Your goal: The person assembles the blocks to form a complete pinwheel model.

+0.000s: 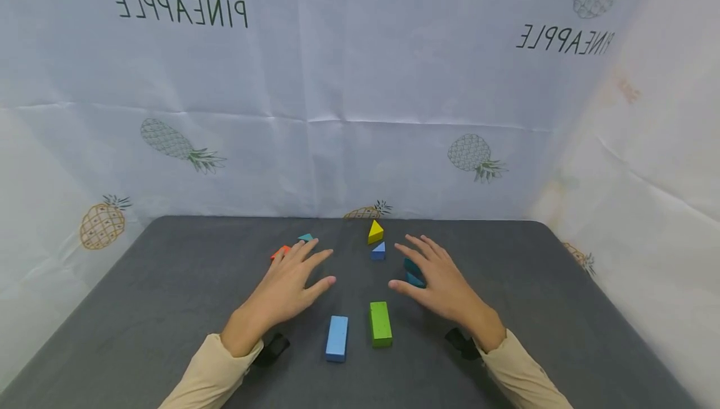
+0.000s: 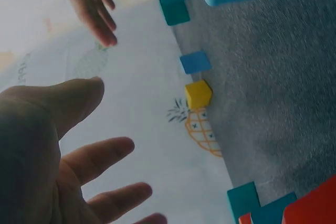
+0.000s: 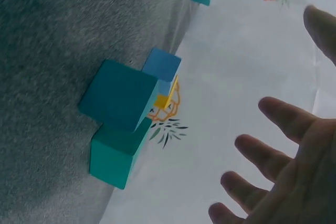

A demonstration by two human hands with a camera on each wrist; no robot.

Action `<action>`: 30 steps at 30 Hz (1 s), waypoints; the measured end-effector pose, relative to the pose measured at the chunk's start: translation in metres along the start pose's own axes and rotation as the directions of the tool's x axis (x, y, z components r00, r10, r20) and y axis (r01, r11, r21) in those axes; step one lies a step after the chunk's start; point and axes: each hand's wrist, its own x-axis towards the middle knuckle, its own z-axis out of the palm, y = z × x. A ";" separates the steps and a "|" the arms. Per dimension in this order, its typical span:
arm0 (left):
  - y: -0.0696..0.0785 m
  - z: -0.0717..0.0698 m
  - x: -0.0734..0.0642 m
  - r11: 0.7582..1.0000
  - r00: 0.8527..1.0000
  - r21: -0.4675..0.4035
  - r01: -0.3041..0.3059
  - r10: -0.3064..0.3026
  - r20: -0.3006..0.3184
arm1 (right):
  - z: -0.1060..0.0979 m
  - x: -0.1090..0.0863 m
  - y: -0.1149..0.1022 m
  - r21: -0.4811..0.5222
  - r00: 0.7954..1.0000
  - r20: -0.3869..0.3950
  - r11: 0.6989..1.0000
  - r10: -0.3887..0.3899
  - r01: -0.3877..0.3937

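Observation:
Both hands hover above a dark grey table, fingers spread, holding nothing. My left hand [image 1: 287, 285] is nearest an orange-red block [image 1: 280, 251] and a teal block [image 1: 305, 237], both partly hidden behind its fingers. Beyond my right hand [image 1: 441, 281] are teal blocks [image 1: 415, 279], partly covered by it; the right wrist view shows two, a darker one [image 3: 119, 94] and a greener one [image 3: 116, 156]. Between the forearms lie a light blue rectangular block [image 1: 337, 338] and a green rectangular block [image 1: 380, 324]. Farther back stand a yellow triangular block [image 1: 375, 232] and a small blue triangular block [image 1: 379, 251].
The grey table [image 1: 169, 309] has rounded far corners. Behind it hangs a white curtain [image 1: 349, 71] printed with pineapples and mirrored lettering, continuing along both sides. Each wrist wears a dark strap, such as the black strap [image 1: 272, 349] by the left sleeve.

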 end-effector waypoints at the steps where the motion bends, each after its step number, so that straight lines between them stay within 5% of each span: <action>1: 0.000 0.000 0.000 1.000 1.000 -0.007 -0.007 0.008 0.011 | 0.000 0.000 -0.001 0.004 1.000 0.013 1.000 0.000 0.000; 13: 0.007 -0.001 -0.002 0.995 0.987 -0.096 0.002 0.013 0.158 | -0.005 -0.005 -0.015 0.104 0.981 0.185 0.994 -0.054 0.035; 20: 0.009 -0.003 -0.004 0.987 0.948 -0.154 -0.038 0.085 0.307 | -0.005 -0.006 -0.021 0.156 0.959 0.270 0.987 -0.085 0.044; 30: 0.017 -0.005 -0.009 0.981 0.895 -0.195 -0.012 0.098 0.436 | 0.000 -0.008 -0.023 0.186 0.934 0.335 0.981 -0.122 0.062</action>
